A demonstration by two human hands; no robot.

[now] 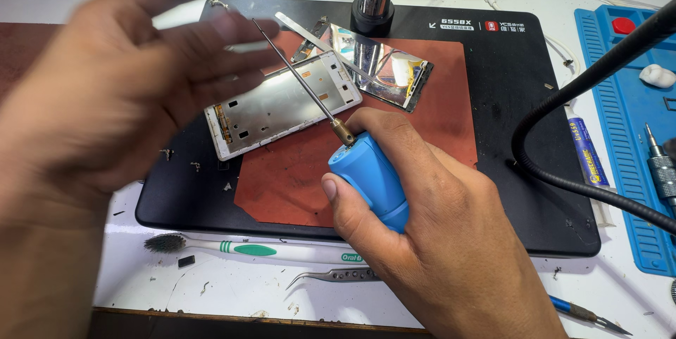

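White bench under a black work mat (521, 191) with a red-brown pad. At its right edge lies a slim white glue tube (586, 152) with a blue-and-yellow label. The right hand (422, 219) is closed around a blue screwdriver (370, 177), tip over the silver phone frame (282, 103). The left hand (120, 92), blurred, hovers spread open and empty just left of the frame.

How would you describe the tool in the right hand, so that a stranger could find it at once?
Start at the black mat with its reddish-brown sheet. Above the sheet's front part, the right hand grips a screwdriver with a thick, bright blue handle. Its long thin metal shaft points up and left over the silver phone frame; no other tool nearby has that blue grip.
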